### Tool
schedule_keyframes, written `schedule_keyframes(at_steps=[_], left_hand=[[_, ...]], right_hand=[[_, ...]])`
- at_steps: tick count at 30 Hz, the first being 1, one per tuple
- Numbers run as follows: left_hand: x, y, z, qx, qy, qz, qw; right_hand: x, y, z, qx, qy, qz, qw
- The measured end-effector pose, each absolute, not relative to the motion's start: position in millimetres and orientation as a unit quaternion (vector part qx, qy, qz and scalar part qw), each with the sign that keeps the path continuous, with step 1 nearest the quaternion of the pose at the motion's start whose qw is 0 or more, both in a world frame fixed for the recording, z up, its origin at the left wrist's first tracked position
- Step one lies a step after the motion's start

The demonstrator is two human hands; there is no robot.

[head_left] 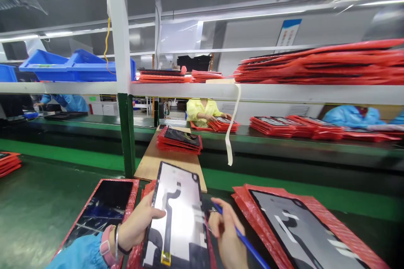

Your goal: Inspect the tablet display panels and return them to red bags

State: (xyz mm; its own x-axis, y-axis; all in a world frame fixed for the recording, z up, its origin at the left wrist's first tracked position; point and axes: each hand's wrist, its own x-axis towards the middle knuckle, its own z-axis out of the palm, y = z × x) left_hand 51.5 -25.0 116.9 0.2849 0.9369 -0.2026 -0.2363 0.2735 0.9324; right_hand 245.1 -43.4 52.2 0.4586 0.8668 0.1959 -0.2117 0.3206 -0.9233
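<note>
My left hand [139, 223] grips the left edge of a flat display panel [178, 218], held tilted up with its silver back and black flex cable facing me. My right hand [227, 235] is closed around a thin blue pen-like tool [243, 239], just right of the panel. The panel sits over a red bubble-wrap sleeve [135, 256]. A blue sleeve and a pink wristband show on my left arm.
Another panel lies in a red sleeve [104, 212] at left, one more [303, 231] at right. A stack of red sleeves [179, 139] sits on a wooden board ahead. Shelf stacks [322, 65], blue bins [75, 65], a white-green post [126, 134]. People work across the belt.
</note>
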Motion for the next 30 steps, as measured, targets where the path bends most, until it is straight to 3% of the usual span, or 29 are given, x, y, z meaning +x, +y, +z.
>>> schedule_keyframes(at_steps=[5,11,15,30], left_hand=[[48.2,-20.6,148.6,0.433,0.355,0.501,0.66],[60.7,-21.8,175.7,0.474,0.326,0.58,0.577],[59.7,-21.9,180.1,0.505,0.319,0.609,0.521],[34.4,-35.7,184.0,0.491,0.34,0.582,0.552]], right_hand=[[272.3,-41.2,100.1,-0.445,-0.394,0.382,0.708],[268.5,-45.8,142.3,-0.352,-0.421,0.537,0.64],[268.8,-48.8,146.0,-0.317,-0.407,0.56,0.648],[264.7,-75.0,138.6,-0.259,-0.462,0.629,0.569]])
